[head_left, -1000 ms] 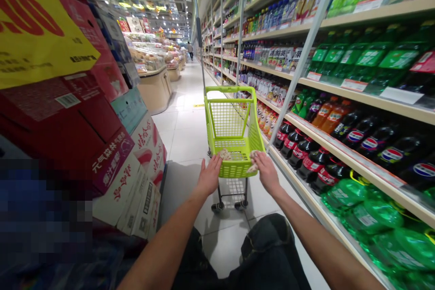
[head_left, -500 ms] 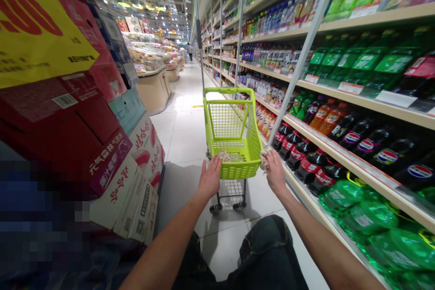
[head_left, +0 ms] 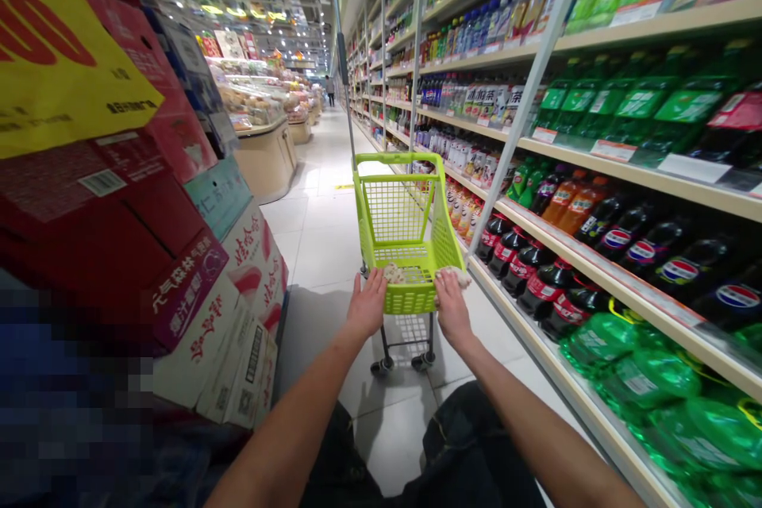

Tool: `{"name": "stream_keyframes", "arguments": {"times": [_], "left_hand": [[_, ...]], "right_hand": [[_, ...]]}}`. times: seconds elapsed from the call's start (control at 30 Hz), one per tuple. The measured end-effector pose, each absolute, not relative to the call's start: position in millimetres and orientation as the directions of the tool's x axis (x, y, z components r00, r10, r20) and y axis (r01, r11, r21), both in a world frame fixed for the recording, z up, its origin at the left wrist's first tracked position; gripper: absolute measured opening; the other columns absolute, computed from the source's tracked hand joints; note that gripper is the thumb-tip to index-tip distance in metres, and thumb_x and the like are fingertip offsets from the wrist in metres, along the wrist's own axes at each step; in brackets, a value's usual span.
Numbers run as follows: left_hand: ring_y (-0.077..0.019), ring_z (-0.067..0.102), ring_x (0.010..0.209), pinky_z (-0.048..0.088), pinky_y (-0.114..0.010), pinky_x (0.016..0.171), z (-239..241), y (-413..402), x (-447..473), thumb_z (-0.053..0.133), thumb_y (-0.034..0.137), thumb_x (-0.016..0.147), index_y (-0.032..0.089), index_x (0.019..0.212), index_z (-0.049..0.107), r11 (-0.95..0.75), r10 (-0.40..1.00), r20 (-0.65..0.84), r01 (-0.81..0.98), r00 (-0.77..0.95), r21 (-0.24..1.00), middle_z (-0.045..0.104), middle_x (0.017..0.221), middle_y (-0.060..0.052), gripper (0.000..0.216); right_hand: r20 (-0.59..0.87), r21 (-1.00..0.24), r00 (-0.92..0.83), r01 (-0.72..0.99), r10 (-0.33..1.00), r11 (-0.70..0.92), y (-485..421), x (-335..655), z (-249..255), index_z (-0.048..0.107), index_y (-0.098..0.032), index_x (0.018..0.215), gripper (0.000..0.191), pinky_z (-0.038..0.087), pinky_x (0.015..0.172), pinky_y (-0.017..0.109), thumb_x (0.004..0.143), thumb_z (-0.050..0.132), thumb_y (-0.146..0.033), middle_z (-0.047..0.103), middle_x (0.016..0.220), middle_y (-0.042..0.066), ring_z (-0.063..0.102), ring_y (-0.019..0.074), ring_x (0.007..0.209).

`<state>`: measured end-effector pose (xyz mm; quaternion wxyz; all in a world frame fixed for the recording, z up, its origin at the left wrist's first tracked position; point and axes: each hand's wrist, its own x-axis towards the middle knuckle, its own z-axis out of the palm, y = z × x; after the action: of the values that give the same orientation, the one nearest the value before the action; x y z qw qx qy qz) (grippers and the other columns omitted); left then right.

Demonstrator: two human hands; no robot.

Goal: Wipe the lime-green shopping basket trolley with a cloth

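Observation:
A small lime-green shopping cart (head_left: 400, 210) stands in the aisle just ahead of me. My left hand (head_left: 367, 304) grips the near rim of the cart, with a crumpled pale cloth (head_left: 393, 272) under its fingers. My right hand (head_left: 451, 305) holds the right end of the same rim, closed on a second pale cloth (head_left: 457, 276). Both forearms reach forward over my dark trousers.
Shelves of soft-drink bottles (head_left: 619, 242) run close along the right. Stacked red and white cartons (head_left: 196, 254) with a yellow price sign (head_left: 53, 55) crowd the left. A tiled aisle (head_left: 325, 206) leads ahead past a bakery counter (head_left: 267, 147); a person (head_left: 330, 89) walks far off.
My right hand, which had swung out to the right of the cart with its cloth, has come back onto the rim. The cart has shifted slightly left. The left hand stayed put.

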<state>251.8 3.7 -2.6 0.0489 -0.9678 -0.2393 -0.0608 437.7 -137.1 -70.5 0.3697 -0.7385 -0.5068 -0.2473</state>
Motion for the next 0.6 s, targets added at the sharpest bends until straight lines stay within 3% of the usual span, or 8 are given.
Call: {"name": "stream_keyframes", "arguments": {"times": [0.1,0.23,0.37,0.5,0.6], "left_hand": [[-0.0229,0.019,0.134,0.01,-0.052,0.109,2,2,253,0.037,0.008,0.072,0.01,0.128,0.037,-0.882,0.457,0.144,0.468,0.878,-0.052,0.034,0.141,-0.012,0.056],[-0.0236,0.021,0.134,0.008,-0.052,0.11,7,-12,261,0.039,0.014,0.073,0.01,0.126,0.04,-0.901,0.427,0.131,0.433,0.895,-0.025,0.038,0.139,-0.013,0.053],[-0.0238,0.016,0.135,0.008,-0.053,0.109,9,-44,279,0.043,0.017,0.071,0.009,0.132,0.031,-0.927,0.374,0.077,0.375,0.924,0.01,0.031,0.143,-0.013,0.062],[-0.0204,0.012,0.136,0.01,-0.051,0.11,11,-57,293,0.041,0.016,0.072,0.011,0.137,0.022,-0.979,0.2,0.033,0.199,0.979,0.034,0.023,0.146,-0.009,0.068],[-0.0192,0.011,0.137,0.011,-0.051,0.11,18,-37,296,0.04,0.012,0.07,0.013,0.138,0.018,-0.957,0.291,0.048,0.291,0.955,0.019,0.016,0.148,-0.007,0.071]], "right_hand": [[0.738,-0.27,0.308,0.95,0.6,-0.155,-129,430,-81,0.05,-0.015,0.122,0.046,0.029,0.106,0.048,0.081,0.034,-0.003,0.041,0.136,0.013,0.016,0.0206,0.135],[0.714,-0.273,0.285,0.954,0.64,-0.121,-135,453,-82,0.051,-0.014,0.121,0.044,0.03,0.106,0.047,0.082,0.034,-0.006,0.042,0.135,0.014,0.022,0.0203,0.134],[0.65,-0.341,0.396,0.915,0.648,-0.217,-148,494,-67,0.057,-0.012,0.114,0.042,0.03,0.105,0.048,0.079,0.034,-0.008,0.045,0.132,0.015,0.028,0.0231,0.131],[0.612,-0.443,0.545,0.837,0.573,-0.321,-160,499,-54,0.056,-0.009,0.115,0.042,0.033,0.103,0.046,0.079,0.034,-0.013,0.044,0.132,0.017,0.034,0.0249,0.128],[0.627,-0.504,0.583,0.81,0.517,-0.302,-160,464,-53,0.053,-0.013,0.118,0.042,0.035,0.102,0.043,0.082,0.033,-0.017,0.046,0.132,0.013,0.041,0.0222,0.123]]}}
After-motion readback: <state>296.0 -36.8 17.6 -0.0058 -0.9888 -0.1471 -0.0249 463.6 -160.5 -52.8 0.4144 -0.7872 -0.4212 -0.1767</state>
